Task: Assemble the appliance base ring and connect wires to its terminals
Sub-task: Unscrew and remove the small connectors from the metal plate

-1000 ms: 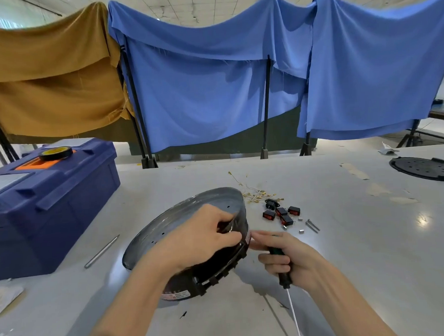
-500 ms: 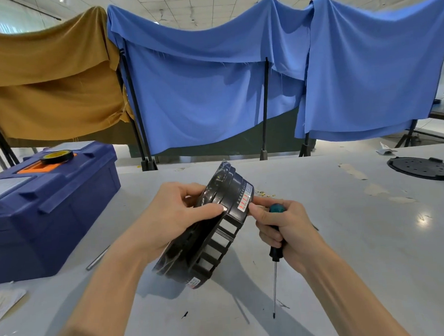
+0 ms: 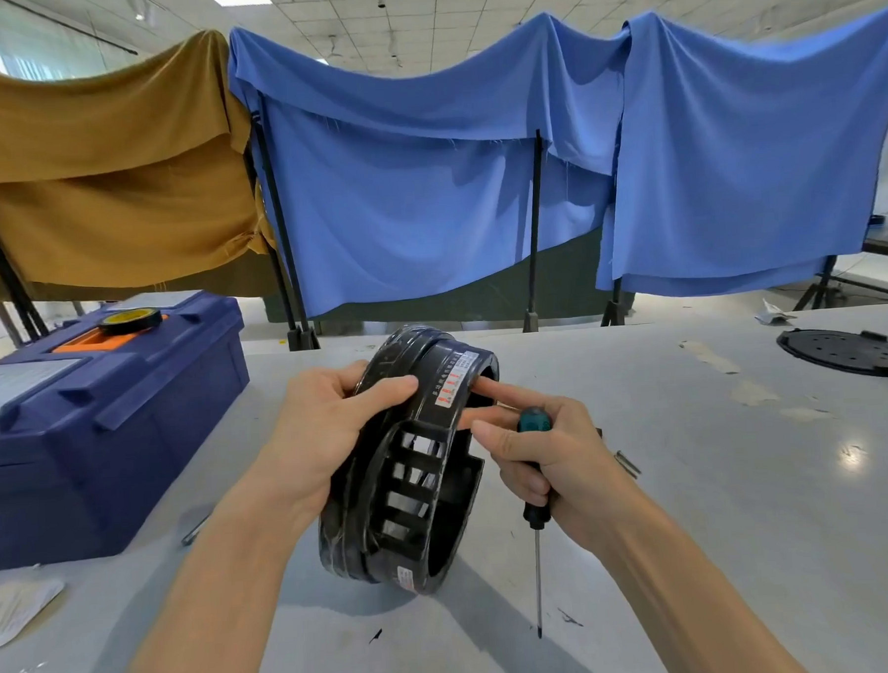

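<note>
Left hand (image 3: 329,437), right hand (image 3: 554,459), fingers mostly curled

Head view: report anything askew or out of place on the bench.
The black plastic base ring is held on edge, tilted, by the left hand. The right hand grips a green-handled screwdriver, tip down, while touching it.

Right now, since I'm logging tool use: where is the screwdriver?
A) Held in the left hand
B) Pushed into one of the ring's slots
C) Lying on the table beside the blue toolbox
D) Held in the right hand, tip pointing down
D: the right hand curls round the screwdriver, shaft pointing down, while the left hand grips the black ring.
</note>
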Available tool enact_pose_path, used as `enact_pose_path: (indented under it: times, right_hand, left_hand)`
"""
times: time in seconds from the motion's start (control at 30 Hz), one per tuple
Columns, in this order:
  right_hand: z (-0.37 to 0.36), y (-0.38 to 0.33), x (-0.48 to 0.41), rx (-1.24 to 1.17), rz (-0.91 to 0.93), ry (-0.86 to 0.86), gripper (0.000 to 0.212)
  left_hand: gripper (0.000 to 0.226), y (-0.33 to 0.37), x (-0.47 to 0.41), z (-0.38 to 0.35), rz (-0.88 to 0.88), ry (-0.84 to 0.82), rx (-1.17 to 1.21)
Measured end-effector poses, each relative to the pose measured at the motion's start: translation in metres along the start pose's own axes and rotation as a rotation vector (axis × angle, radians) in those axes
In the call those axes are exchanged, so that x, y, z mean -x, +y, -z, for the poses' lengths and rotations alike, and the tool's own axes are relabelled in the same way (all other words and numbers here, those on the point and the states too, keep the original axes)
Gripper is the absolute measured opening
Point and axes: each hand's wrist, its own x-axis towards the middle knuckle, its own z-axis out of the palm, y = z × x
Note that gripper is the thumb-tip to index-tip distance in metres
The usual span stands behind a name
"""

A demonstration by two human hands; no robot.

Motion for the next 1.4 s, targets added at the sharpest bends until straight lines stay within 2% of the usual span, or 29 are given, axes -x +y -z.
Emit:
enact_pose_path:
  times: [0.17,0.23,0.33,0.53,0.63,0.73,0.9,1.1,1.17,1.23,1.33,1.4]
  right_hand:
    - [0.003,0.002,-0.002,0.024,-0.042,-0.069,0.043]
    - [0.010,0.002,-0.003,0.039,-0.066,-0.041,0.039]
    - [0.032,0.002,-0.008,0.076,-0.095,0.153,0.027]
    - [0.119,0.006,-0.018,0.247,-0.285,0.691,0.013]
    - [0.149,0.018,-0.021,0.447,-0.386,0.774,0.015]
    - [0.153,0.032,-0.030,0.657,-0.484,0.739,0.010]
    - [0.151,0.048,-0.048,0.957,-0.491,0.724,0.017]
    - [0.151,0.054,-0.050,1.126,-0.533,0.698,0.021]
    - [0.147,0.049,-0.046,1.115,-0.510,0.686,0.018]
    - [0.137,0.036,-0.040,0.996,-0.425,0.630,0.012]
    - [0.098,0.002,-0.027,0.657,-0.266,0.401,0.008]
    - [0.065,-0.022,-0.017,0.543,-0.160,0.206,0.010]
  left_hand:
    - [0.008,-0.001,-0.002,0.004,-0.036,0.030,0.023]
    - [0.009,-0.002,-0.003,0.003,-0.044,0.033,0.022]
    - [0.008,-0.004,-0.004,-0.001,-0.048,0.024,0.003]
    - [0.008,-0.007,-0.007,-0.009,-0.063,0.004,-0.029]
    - [0.008,-0.007,-0.008,-0.010,-0.057,-0.011,-0.021]
    - [0.008,-0.007,-0.011,-0.011,-0.060,-0.019,-0.026]
    - [0.008,-0.006,-0.013,-0.011,-0.060,-0.015,-0.047]
    - [0.010,-0.007,-0.014,-0.010,-0.056,-0.032,-0.057]
    - [0.010,-0.007,-0.014,-0.010,-0.053,-0.039,-0.057]
    - [0.010,-0.007,-0.014,-0.009,-0.054,-0.028,-0.044]
    - [0.009,-0.007,-0.013,-0.007,-0.051,0.008,0.004]
    - [0.008,-0.007,-0.013,-0.007,-0.049,0.016,0.012]
